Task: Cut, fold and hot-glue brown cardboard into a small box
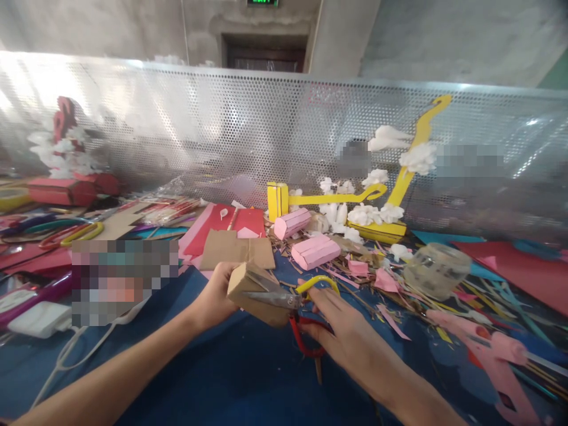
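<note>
My left hand (213,294) grips a folded piece of brown cardboard (251,291) above the blue table cover (222,378). My right hand (344,328) holds scissors (290,300) with one yellow and one red handle loop. The blades lie against the cardboard's near edge, pointing left. Both hands meet at the table's middle.
Pink paper blocks (315,251) and a flat cardboard sheet (237,248) lie just beyond the hands. A tape roll (437,269) and a pink glue gun (492,349) sit to the right. Yellow paper pieces with white flowers (377,213) lean on a perforated metal screen (222,130). Red boxes (66,190) stand at left.
</note>
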{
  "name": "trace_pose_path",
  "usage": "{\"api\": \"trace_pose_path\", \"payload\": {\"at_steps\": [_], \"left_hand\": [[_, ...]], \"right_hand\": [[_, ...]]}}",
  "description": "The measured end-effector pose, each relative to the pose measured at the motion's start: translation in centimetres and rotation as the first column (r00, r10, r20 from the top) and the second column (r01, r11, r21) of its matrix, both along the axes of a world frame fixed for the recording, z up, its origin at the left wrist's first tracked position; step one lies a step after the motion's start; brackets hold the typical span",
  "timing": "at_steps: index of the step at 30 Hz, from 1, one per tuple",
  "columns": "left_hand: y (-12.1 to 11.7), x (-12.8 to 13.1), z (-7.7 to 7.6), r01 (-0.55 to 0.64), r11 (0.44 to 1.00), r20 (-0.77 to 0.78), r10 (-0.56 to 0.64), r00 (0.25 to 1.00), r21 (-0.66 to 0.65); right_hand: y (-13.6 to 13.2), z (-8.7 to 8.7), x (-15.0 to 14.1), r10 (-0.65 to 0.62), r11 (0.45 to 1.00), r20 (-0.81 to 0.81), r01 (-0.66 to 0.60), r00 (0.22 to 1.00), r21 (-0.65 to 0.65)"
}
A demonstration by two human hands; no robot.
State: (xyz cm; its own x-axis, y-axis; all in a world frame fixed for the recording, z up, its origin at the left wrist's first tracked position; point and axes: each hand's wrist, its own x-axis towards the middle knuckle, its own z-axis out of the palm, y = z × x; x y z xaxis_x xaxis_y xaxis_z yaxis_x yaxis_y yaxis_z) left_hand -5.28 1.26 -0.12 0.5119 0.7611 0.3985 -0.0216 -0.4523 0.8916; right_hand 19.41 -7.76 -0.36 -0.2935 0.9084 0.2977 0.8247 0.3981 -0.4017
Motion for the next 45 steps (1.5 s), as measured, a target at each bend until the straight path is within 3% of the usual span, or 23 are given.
{"api": "trace_pose_path", "payload": {"at_steps": [8, 17, 24, 29, 33, 45], "left_hand": [[0.2, 0.0, -0.2, -0.053, 0.998, 0.01, 0.052, 0.999, 0.018], [0.6, 0.1, -0.1, -0.087, 0.996, 0.121, 0.086, 0.989, 0.006], [0.5, 0.1, -0.3, -0.062, 0.998, 0.119, 0.063, 0.991, -0.006], [0.2, 0.1, -0.1, 0.013, 0.999, 0.066, -0.01, 0.998, -0.036], [-0.2, 0.2, 0.2, 0.032, 0.999, 0.033, -0.033, 0.999, 0.018], [-0.5, 0.1, 0.9, 0.083, 0.996, 0.029, -0.083, 0.996, -0.025]], "right_hand": [[-0.2, -0.4, 0.3, 0.037, 0.998, -0.026, -0.036, 0.999, 0.05], [0.2, -0.4, 0.6, -0.1, 0.992, -0.322, 0.119, 0.941, 0.039], [-0.5, -0.1, 0.2, -0.073, 0.997, -0.16, 0.076, 0.984, 0.016], [-0.3, -0.3, -0.4, -0.005, 0.999, -0.177, 0.013, 0.984, 0.044], [-0.3, -0.4, 0.0, 0.044, 0.998, -0.172, -0.037, 0.984, 0.041], [-0.2, 0.0, -0.4, 0.034, 0.998, -0.147, -0.026, 0.989, 0.053]]}}
